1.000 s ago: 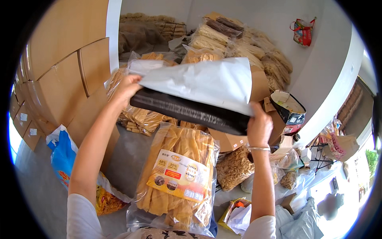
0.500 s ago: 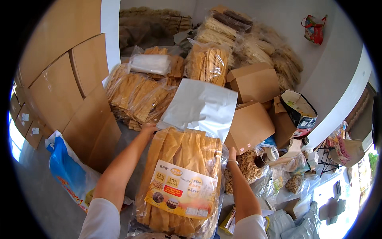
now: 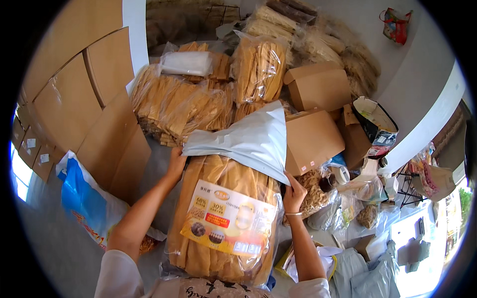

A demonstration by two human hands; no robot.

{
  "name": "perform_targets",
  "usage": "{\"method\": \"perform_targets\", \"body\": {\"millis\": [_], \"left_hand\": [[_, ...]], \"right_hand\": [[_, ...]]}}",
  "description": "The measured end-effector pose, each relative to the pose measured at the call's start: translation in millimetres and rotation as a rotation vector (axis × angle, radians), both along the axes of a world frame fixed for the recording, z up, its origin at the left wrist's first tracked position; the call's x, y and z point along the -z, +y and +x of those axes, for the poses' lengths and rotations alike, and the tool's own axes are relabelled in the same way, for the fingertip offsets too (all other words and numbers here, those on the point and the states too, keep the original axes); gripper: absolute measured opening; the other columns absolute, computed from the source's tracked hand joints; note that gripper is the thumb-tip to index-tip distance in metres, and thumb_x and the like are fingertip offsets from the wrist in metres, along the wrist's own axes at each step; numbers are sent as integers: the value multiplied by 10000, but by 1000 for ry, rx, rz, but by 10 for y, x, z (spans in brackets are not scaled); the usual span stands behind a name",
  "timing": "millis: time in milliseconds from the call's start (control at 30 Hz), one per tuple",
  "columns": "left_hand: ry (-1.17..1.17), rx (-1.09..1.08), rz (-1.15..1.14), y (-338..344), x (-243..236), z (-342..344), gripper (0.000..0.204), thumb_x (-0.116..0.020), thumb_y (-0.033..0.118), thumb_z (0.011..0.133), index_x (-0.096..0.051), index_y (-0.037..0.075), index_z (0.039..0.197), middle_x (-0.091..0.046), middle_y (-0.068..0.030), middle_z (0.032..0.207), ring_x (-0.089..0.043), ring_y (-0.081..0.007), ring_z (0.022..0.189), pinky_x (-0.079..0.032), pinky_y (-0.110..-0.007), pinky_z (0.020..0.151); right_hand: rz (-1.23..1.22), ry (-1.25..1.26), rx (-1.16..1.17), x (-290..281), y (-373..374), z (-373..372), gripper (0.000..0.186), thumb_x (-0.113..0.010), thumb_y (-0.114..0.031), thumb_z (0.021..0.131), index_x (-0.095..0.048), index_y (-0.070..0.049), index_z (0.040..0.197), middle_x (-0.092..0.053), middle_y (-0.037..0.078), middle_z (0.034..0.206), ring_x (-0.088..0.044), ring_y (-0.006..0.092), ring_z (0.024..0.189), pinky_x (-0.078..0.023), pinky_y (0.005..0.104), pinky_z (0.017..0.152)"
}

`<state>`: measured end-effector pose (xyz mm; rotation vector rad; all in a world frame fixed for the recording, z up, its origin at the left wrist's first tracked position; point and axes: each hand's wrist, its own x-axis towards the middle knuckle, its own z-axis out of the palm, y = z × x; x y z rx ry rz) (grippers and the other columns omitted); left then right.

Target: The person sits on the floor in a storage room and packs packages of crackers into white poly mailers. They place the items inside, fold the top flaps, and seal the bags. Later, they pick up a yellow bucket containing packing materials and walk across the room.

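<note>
A grey plastic mailing bag (image 3: 238, 139) lies over the top end of a clear package of golden dried strips (image 3: 223, 169) with a white, yellow-edged label. My left hand (image 3: 176, 161) is closed on the bag's left corner, beside the package's upper left. My right hand (image 3: 295, 193) pinches its right corner at the package's upper right. The package stands close in front of my body, its top end hidden by the bag.
Tall cardboard sheets (image 3: 64, 109) line the left, above a blue-white sack (image 3: 79, 188). Bags of dried strips (image 3: 258, 69) are piled behind. Cardboard boxes (image 3: 313, 139), loose bags (image 3: 367, 216) and a wire stand (image 3: 412, 193) crowd the right. A red bag (image 3: 395, 30) hangs on the wall.
The bag was held high and stretched sideways, its dark inside showing. It has come down onto the package's top end, now covering it, and my hands have come lower with it.
</note>
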<state>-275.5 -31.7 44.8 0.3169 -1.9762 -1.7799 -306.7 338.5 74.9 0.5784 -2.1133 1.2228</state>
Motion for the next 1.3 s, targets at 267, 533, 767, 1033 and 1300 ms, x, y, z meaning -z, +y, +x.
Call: {"method": "perform_targets", "body": {"millis": [267, 533, 767, 1033, 1300], "left_hand": [[127, -18, 226, 284, 127, 1495, 332, -503, 278, 929, -411, 12, 1107, -500, -76, 1032, -472, -136, 969, -416, -307, 849], [-282, -182, 321, 590, 842, 3076, 259, -567, 219, 901, -434, 46, 1041, -505, -77, 1027, -510, -182, 952, -444, -328, 819], [79, -188, 442, 814, -500, 2289, 358, -596, 68, 841, -497, 23, 1182, -588, -70, 1030, -556, -137, 984, -463, -268, 824], [200, 242, 182, 699, -1932, 1849, 232, -589, -43, 762, -656, -58, 984, -677, -70, 859, -628, -105, 764, -494, -227, 693], [139, 242, 69, 776, -1859, 1916, 236, -552, -89, 750, -664, -76, 957, -685, -72, 828, -620, -86, 748, -477, -205, 667]], "right_hand": [[42, -25, -30, -432, 294, 1237, 294, -491, 67, 699, -688, 26, 914, -689, 161, 847, -672, 232, 721, -513, 283, 679], [105, -490, -139, 139, 574, 2383, 357, -472, 41, 667, -702, -20, 933, -660, 152, 722, -659, 222, 639, -496, 257, 619], [-45, -359, -78, -267, 259, 1966, 173, -561, -42, 820, -681, 25, 925, -678, 85, 725, -622, 126, 646, -485, 258, 633], [-992, -183, 24, -1209, 132, 1476, 101, -642, -74, 838, -635, 25, 819, -620, 46, 747, -562, 91, 717, -451, 227, 640], [-161, -361, 3, -1215, 778, 1535, 240, -541, 49, 732, -670, 75, 933, -621, 26, 678, -492, 38, 613, -400, 209, 567]]}}
